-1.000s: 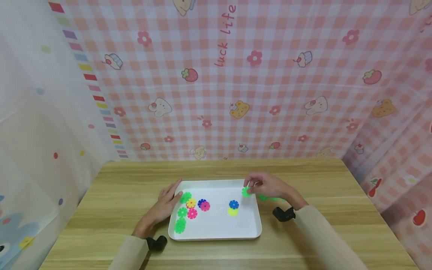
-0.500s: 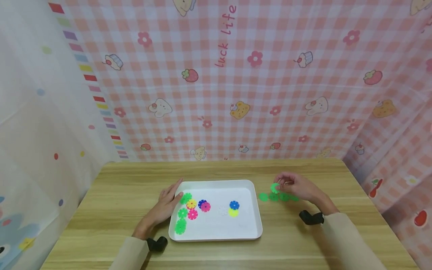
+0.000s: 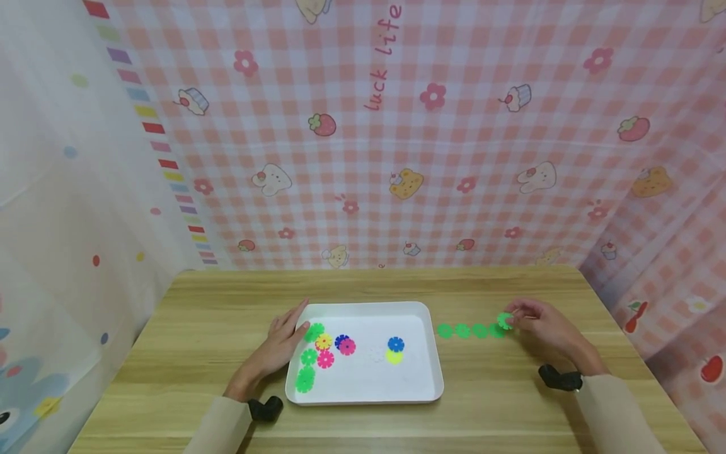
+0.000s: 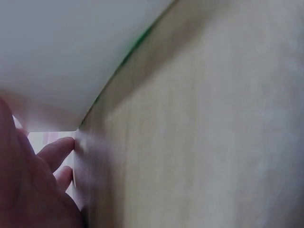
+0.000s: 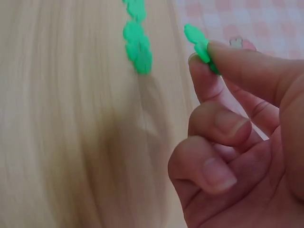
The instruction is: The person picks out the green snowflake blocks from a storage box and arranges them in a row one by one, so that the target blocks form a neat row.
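Note:
My right hand (image 3: 547,326) pinches a green snowflake building disc (image 3: 504,321) between thumb and forefinger, the other fingers curled loosely. The disc is raised over the right end of a row of several green snowflake discs (image 3: 462,331) lying on the table. In the right wrist view the pinched disc (image 5: 194,34) stands tilted, apart from the row (image 5: 134,31). At the left side of the white tray (image 3: 357,386), my left hand (image 3: 279,343) rests with its thumb over the rim and its fingers straight along the outside. The left wrist view has the tray wall (image 4: 71,52) close up.
Inside the tray, green discs (image 3: 305,379), a yellow-and-pink pair (image 3: 323,342), a pink disc (image 3: 326,359) and others gather on the left. A blue disc (image 3: 396,344) overlaps a yellow one (image 3: 394,357) on the right, near a pale, clear disc (image 3: 377,355).
My right hand has carried the green disc rightward, from above the tray's right rim, along the row to its far right end. The left hand has stayed on the tray.

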The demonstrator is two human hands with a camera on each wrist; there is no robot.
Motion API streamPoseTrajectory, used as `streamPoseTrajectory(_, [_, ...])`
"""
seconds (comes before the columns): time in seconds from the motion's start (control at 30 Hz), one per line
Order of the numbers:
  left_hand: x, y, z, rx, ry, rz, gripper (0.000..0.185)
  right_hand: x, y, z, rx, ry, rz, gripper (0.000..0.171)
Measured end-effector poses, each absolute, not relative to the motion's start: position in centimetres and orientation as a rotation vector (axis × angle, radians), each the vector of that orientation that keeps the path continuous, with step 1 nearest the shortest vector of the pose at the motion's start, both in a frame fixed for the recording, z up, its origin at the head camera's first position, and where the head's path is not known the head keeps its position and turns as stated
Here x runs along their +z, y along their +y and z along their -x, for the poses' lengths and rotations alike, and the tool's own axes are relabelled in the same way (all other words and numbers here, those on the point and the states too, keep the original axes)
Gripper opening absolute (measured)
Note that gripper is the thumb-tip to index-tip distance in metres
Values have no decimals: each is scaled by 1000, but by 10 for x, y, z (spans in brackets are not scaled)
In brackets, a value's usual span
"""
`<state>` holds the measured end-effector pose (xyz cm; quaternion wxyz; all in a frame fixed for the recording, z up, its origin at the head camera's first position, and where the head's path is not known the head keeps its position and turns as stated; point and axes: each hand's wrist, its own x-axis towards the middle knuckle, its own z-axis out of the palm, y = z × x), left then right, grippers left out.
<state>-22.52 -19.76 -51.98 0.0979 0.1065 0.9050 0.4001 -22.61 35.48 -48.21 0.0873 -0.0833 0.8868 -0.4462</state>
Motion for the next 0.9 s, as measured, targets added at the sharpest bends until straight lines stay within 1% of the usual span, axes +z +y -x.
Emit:
streamPoseTrajectory(0.13, [-519, -198, 225, 1182, 2670, -322, 61, -489, 365, 226, -1326, 2653, 189, 32])
streamPoseTrajectory(0.33, [-519, -198, 225, 1173, 2674, -323, 61, -496, 371, 227, -1340, 2605, 124, 30])
streamPoseTrajectory(0.57, [-518, -197, 224, 1175, 2677, -318, 60, -499, 369, 225, -1353, 2585, 154, 28])
streamPoseTrajectory(0.9, [-517, -196, 222, 1183, 2672, -296, 63, -501, 366, 223, -1294, 2647, 114, 25])
